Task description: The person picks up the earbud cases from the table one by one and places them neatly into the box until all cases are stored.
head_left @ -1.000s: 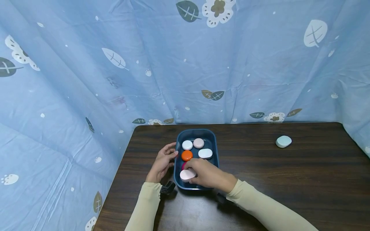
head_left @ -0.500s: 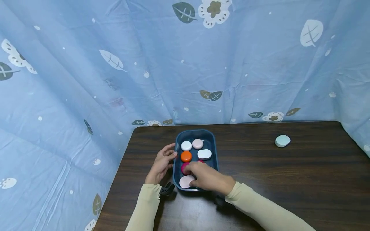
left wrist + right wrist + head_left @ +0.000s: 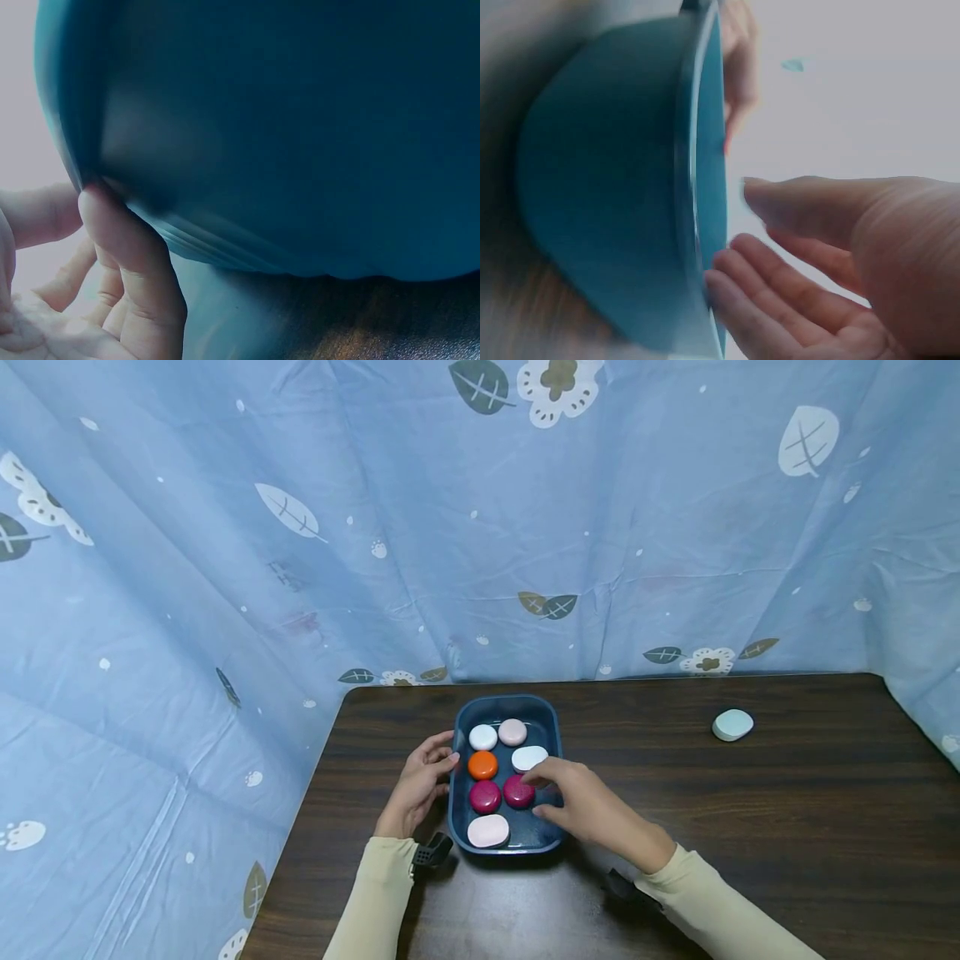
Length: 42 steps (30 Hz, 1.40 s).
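Note:
A dark blue rectangular tray [image 3: 553, 714] holds several smooth, soap-like pieces. My left hand [image 3: 416, 785] holds the tray's left side, thumb at the rim and fingers against the outer wall. My right hand [image 3: 588, 802] hovers over the tray's right side, thumb and fingers apart with nothing between them. Its forefinger overlaps a magenta round piece [image 3: 517, 792]. Left of that lies a second magenta round piece [image 3: 484, 797], with a pale pink oval piece [image 3: 488, 832] in front and an orange round piece [image 3: 483, 766] behind. In the right wrist view the fingertips [image 3: 721, 289] are right at the rim.
Farther back in the tray lie a white oval piece [image 3: 528, 757], a white round piece [image 3: 483, 737] and a pale pink round piece [image 3: 512, 732]. A pale mint piece [image 3: 732, 725] sits on the dark wooden table [image 3: 787, 810] at right. A blue patterned curtain [image 3: 420, 510] hangs behind.
My right hand lowered the pale pink oval piece to the tray's front left, let go of it and drew back to the right, uncovering the magenta pieces. The left hand stays at the tray.

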{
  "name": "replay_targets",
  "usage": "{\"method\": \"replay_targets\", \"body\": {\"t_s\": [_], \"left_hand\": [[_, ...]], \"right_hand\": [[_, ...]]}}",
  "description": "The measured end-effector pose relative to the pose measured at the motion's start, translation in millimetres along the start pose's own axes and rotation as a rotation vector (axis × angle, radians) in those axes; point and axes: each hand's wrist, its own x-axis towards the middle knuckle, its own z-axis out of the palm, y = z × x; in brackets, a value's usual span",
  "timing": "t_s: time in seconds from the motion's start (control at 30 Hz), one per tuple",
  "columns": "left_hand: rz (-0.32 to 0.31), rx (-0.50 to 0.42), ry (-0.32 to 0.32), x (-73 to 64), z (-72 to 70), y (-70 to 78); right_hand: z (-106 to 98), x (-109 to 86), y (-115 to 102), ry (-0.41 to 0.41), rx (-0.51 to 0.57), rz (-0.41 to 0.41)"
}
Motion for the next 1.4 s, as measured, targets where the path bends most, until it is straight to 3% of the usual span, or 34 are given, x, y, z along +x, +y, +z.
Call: {"method": "replay_targets", "body": {"t_s": [0.2, 0.4, 0.93, 1.4], "left_hand": [[-0.006, 0.005, 0.003, -2.2, 0.4, 2.2], [-0.003, -0.001, -0.002, -3.9, 0.2, 1.9], [-0.012, 0.011, -0.005, -3.5, -2.1, 0.0], [-0.007, 0.003, -0.001, -3.7, -1.3, 0.4]], "right_hand": [[-26.2, -17.5, 19.0, 0.193, -0.038, 0.022], [-50.4, -35.6, 41.5, 0.325, -0.117, 0.05], [-96.7, -71.3, 114.8, 0.536, -0.217, 0.167], [-128.5, -88.3, 157.5, 0.609, -0.288, 0.278]]}}
